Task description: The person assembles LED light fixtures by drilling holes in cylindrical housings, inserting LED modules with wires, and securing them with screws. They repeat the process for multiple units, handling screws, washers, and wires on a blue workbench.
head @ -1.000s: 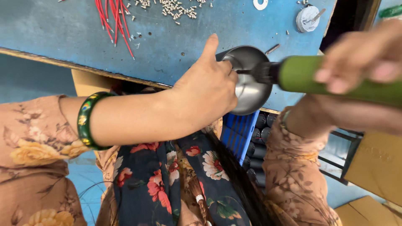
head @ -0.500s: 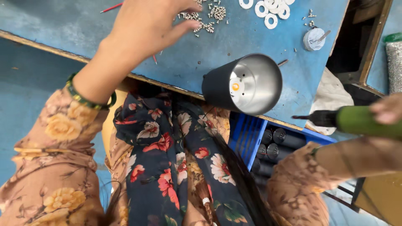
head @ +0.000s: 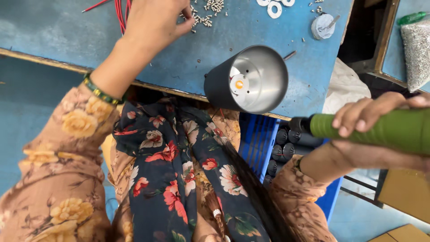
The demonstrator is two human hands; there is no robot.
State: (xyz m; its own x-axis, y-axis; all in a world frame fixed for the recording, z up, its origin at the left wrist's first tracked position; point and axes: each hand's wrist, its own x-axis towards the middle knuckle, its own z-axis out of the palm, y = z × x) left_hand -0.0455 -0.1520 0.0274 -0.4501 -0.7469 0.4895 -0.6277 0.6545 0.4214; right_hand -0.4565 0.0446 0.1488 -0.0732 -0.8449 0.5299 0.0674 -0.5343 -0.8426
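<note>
A black cylindrical lamp housing (head: 247, 79) with a shiny silver inside and a small orange dot at its bottom lies on its side at the near edge of the blue worktable (head: 58, 40). My left hand (head: 154, 20) is up over the table, fingertips pinched at a heap of small silver screws (head: 204, 13); whether a screw is between them is unclear. My right hand (head: 371, 116) grips a green electric screwdriver (head: 380, 130), held to the right of the housing and off the table, its black tip pointing left.
Red wires (head: 118, 11) lie at the table's far side, with white rings (head: 273, 6) and a round grey part (head: 323, 26) further right. A blue crate (head: 264, 143) with dark cylinders sits below the table edge. A bag of silver bits (head: 416, 49) is at far right.
My left hand let go of the housing and moved up to the screw heap. The screwdriver pulled out of the housing and went off to the right.
</note>
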